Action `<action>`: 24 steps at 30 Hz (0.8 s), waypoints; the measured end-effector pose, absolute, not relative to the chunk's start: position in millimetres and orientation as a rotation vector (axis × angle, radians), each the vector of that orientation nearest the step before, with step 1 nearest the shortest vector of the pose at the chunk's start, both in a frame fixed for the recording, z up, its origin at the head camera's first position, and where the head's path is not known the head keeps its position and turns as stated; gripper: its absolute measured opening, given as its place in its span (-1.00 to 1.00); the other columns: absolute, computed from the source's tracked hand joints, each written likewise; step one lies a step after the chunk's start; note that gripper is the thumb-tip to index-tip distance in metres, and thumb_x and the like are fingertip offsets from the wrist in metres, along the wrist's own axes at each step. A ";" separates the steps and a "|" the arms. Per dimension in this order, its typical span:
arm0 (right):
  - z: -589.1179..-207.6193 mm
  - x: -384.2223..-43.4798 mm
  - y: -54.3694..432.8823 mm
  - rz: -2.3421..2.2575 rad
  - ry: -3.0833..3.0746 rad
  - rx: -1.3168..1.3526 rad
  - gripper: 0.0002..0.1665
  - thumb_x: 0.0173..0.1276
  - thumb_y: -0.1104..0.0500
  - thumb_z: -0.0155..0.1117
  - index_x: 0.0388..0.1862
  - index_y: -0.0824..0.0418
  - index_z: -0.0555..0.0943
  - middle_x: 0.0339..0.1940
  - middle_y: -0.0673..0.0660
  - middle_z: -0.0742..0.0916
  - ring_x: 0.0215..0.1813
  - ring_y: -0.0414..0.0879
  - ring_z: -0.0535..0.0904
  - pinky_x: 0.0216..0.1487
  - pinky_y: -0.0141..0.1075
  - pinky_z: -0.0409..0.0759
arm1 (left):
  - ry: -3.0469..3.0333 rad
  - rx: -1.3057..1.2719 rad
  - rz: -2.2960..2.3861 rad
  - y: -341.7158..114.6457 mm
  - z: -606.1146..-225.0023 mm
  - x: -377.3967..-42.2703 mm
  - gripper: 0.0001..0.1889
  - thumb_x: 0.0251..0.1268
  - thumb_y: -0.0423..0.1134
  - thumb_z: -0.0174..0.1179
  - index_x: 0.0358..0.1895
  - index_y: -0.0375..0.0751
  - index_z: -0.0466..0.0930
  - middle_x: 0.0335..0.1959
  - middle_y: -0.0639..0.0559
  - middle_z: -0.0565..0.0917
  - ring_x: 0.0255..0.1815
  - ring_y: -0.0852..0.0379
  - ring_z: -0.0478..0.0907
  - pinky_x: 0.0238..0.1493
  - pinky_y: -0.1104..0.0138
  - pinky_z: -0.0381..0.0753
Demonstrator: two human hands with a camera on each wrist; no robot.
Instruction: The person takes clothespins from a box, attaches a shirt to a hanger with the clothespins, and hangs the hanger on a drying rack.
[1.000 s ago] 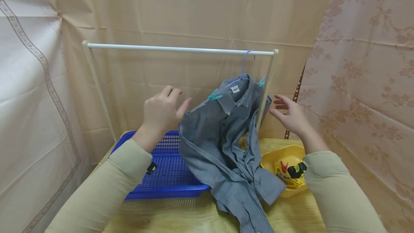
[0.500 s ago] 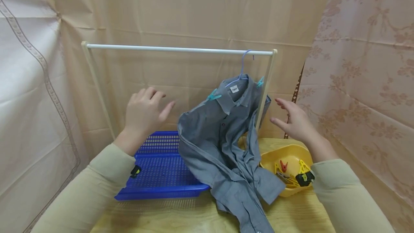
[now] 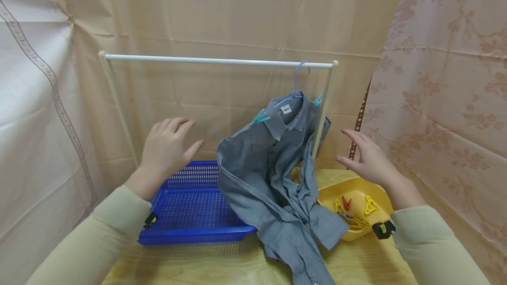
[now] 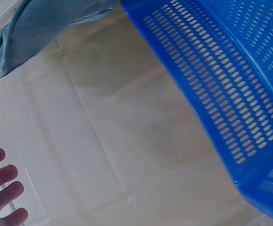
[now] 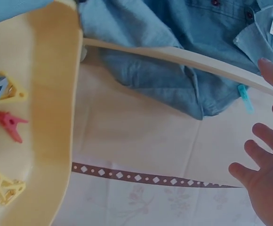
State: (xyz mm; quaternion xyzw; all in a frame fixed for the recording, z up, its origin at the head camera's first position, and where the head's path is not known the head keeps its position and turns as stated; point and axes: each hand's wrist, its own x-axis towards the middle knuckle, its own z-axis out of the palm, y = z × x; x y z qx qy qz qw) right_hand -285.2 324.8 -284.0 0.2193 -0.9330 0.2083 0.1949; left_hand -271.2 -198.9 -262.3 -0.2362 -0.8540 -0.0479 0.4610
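A grey button-up shirt (image 3: 253,162) hangs from a lilac hanger (image 3: 296,78) hooked near the right end of the white rail (image 3: 198,60). Two turquoise clothespins (image 3: 261,117) sit at its shoulders, one per side. My left hand (image 3: 164,146) is held in the air over the left part of the blue basket (image 3: 198,232), fingers relaxed and holding nothing. To the right of the rack, my right hand (image 3: 368,157) hovers above the yellow bowl (image 3: 332,192), its fingers extended and nothing in them. In the right wrist view, fingers (image 5: 268,136) are spread apart from the shirt.
The yellow bowl holds a red clothespin (image 3: 346,203) and several yellow clothespins (image 3: 370,206). The shirt's lower part drapes past the basket's right side over the wooden table (image 3: 198,263). The rack's right post (image 3: 325,109) stands in front of one shirt shoulder.
Both hands have moved outward away from the shirt, the left one to the left and the right one to the right and down. The shirt stays hanging in place.
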 end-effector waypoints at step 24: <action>-317.5 -270.1 358.6 0.495 -2.779 0.681 0.10 0.43 -0.16 0.35 0.69 0.14 -0.03 0.66 0.38 -0.03 0.61 0.45 -0.24 0.40 0.49 -0.21 | -2.544 -0.464 0.005 -244.1 -299.5 -259.8 -0.05 0.20 0.34 0.30 0.50 -0.23 0.33 0.51 -0.25 0.30 0.56 -0.27 0.09 0.49 -0.26 -0.08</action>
